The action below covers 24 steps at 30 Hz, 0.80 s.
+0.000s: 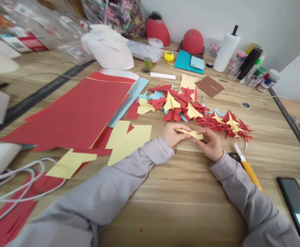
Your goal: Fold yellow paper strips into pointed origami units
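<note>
Between my two hands, just above the wooden table, is a small folded piece of pale yellow paper (195, 134). My left hand (175, 134) pinches its left end between thumb and fingers. The right end is pinched by my right hand (210, 143). Directly beyond my hands lies a heap of folded paper planes (171, 102) in red, yellow and blue. Right of it sits a pile of small folded paper stars (232, 123), mostly red with some yellow. Cut yellow paper (142, 134) lies left of my left hand.
Large red sheets (80, 109) cover the left side, near a white cable (26, 192). Yellow-handled scissors (251, 173) lie by my right sleeve, and a phone (295, 206) is at the right edge. Bottles (268, 79), a tape measure (169, 56) and red domes (193, 41) stand at the back.
</note>
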Each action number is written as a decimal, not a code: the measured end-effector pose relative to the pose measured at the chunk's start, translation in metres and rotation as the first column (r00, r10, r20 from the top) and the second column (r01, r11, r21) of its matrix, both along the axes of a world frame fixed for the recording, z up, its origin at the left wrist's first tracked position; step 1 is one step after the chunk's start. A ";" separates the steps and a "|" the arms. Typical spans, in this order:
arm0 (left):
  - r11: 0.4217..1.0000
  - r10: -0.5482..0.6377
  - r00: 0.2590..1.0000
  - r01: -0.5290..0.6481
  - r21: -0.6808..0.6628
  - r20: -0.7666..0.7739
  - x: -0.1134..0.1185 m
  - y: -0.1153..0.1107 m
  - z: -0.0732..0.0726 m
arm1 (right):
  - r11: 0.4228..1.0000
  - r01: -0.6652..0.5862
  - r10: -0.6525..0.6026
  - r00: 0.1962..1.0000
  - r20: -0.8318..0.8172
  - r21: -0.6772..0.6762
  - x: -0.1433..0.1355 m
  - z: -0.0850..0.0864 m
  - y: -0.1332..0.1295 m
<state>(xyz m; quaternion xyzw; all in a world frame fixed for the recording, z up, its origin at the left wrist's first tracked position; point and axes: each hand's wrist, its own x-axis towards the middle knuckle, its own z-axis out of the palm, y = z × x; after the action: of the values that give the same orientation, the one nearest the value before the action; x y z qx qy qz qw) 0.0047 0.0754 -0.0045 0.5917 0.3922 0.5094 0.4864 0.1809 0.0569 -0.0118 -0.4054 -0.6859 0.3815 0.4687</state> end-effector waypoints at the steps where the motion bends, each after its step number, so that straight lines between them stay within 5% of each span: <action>1: 1.000 -0.015 1.000 0.015 -0.004 0.022 0.000 0.000 0.001 | 1.000 0.000 0.000 1.000 0.012 0.010 0.000 0.000 0.000; 9: 0.992 -0.030 0.988 0.048 -0.119 0.151 0.000 -0.004 0.007 | 0.988 0.130 -0.129 0.991 -0.022 0.080 0.001 0.007 -0.003; 19: 0.990 0.048 0.965 -0.012 -0.140 0.258 0.002 -0.003 0.003 | 0.997 0.068 -0.065 0.995 -0.074 0.035 -0.002 0.009 -0.003; 24: 0.988 -0.107 0.975 0.126 -0.087 0.192 0.003 -0.010 0.007 | 0.987 0.151 -0.147 0.987 -0.064 0.051 -0.001 0.009 -0.002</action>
<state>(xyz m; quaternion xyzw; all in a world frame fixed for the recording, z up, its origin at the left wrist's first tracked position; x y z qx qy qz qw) 0.0078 0.0653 0.0021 0.5386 0.3339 0.5134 0.5787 0.1800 0.0553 -0.0025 -0.4306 -0.6497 0.3381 0.5274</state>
